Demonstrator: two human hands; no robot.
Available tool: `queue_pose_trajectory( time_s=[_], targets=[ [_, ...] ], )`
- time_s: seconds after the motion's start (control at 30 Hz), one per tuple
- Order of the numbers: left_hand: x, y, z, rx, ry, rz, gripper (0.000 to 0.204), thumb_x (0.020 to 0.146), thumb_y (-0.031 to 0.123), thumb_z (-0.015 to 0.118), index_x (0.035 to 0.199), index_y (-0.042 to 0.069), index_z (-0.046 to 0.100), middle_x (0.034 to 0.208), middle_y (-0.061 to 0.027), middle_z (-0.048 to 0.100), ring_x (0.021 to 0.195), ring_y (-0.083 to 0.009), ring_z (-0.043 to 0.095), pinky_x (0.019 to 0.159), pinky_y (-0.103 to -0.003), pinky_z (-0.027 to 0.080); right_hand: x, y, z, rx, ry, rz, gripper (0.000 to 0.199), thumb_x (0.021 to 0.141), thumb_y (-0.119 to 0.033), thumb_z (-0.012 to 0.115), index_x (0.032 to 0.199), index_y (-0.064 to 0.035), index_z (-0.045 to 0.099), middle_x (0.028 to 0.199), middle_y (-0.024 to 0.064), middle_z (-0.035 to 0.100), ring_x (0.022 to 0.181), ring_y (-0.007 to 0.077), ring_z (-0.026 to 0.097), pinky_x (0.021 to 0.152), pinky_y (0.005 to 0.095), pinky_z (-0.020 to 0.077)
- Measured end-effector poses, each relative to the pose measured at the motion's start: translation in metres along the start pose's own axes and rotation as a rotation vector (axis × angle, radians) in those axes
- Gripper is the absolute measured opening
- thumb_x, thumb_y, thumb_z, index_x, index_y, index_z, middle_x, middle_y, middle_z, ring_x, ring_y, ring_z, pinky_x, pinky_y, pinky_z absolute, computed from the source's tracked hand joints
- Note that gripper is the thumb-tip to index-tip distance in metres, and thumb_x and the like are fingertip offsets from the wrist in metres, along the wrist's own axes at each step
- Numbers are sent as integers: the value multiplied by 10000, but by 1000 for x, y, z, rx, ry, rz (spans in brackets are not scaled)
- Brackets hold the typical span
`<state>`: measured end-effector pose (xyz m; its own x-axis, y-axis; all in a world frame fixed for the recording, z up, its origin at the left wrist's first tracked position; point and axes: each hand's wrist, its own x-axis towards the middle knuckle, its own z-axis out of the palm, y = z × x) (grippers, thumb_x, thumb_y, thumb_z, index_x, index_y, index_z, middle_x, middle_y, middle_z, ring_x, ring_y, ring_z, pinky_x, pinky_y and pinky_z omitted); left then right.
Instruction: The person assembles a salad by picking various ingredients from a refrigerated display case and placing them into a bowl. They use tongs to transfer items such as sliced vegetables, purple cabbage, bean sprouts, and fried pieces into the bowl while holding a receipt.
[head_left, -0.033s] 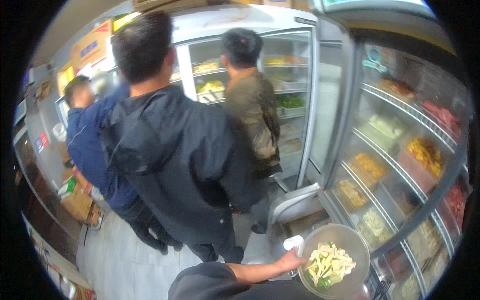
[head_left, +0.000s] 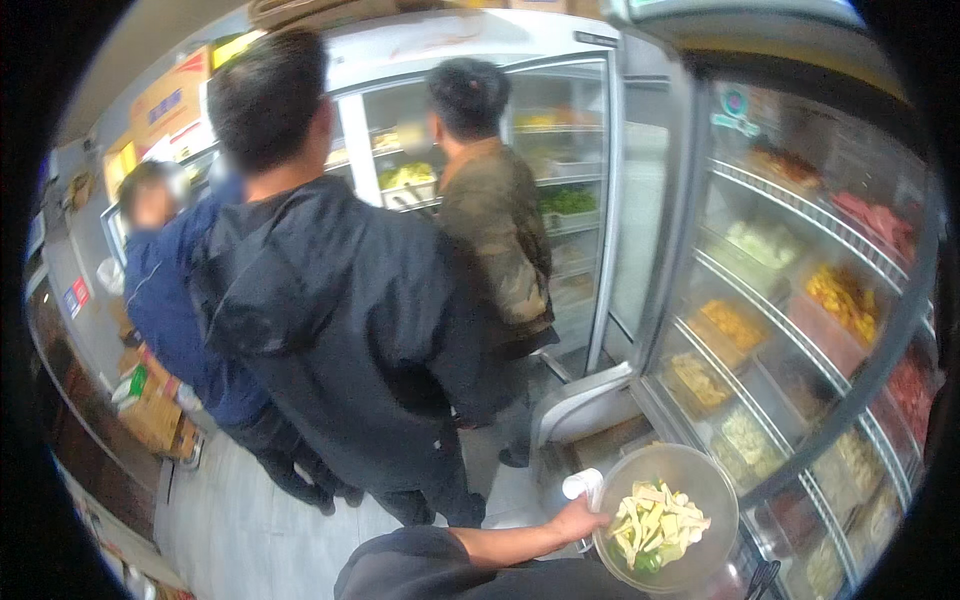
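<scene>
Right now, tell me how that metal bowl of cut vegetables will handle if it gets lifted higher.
The metal bowl looks thin and rigid, so probably light. One hand grips only its rim, so it may tip. The loose cut vegetables would likely slide.

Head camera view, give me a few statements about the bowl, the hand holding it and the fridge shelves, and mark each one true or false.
1. A hand grips the rim of the metal bowl. True.
2. The bowl is empty. False: it holds pale cut vegetable pieces with some green ones.
3. Trays of food sit on the fridge shelves to the right of the bowl. True.
4. The person in the black jacket faces the camera. False: only the back shows.
5. Both of the wearer's hands hold the bowl. False: only one hand is in view.
</scene>
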<state>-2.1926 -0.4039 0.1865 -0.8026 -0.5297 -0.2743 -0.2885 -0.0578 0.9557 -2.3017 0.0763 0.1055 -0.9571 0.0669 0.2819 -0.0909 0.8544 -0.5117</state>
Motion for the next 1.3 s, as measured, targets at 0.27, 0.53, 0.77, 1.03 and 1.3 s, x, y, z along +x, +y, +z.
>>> queue_pose_trajectory(
  time_s=[0.27,0.53,0.77,1.03,1.3],
  targets=[
    [-9,18,17,-61,-15,-195,636,733,219,719,1251,-30,446,1070,-138,614,932,-221,631,705,-330,552,-69,147,-1,127,-80,357,352,715,-282,682,963,-35,647,842,138,671,802,307,648,732,461,492],
    [-24,29,49,-82,22,-193,487,791,118,667,1217,-50,499,1049,-159,643,889,-252,658,756,-371,561,-123,386,34,-688,-345,221,331,813,-293,596,1041,-63,665,1032,140,621,855,287,620,810,445,494],
    [-28,27,62,-66,-24,-152,470,806,72,551,1257,-27,463,1143,-150,569,1038,-271,582,887,-415,485,-108,314,1,-549,-305,808,337,858,-370,555,1014,-106,696,1094,121,669,1017,291,619,892,403,493],
    [-57,32,104,-96,-74,-156,680,740,20,498,1402,43,342,1232,-138,510,1090,-283,558,926,-432,483,-84,327,-10,-524,-261,593,220,749,-305,576,832,-177,733,912,43,714,1068,260,563,960,365,423],
    [-69,41,112,-20,65,-91,602,725,-22,501,1320,-20,408,1148,-155,572,1067,-291,571,945,-407,455,-101,374,-5,34,-174,676,300,849,-380,526,956,-116,620,759,66,621,880,257,573,731,412,462]
  ],
)
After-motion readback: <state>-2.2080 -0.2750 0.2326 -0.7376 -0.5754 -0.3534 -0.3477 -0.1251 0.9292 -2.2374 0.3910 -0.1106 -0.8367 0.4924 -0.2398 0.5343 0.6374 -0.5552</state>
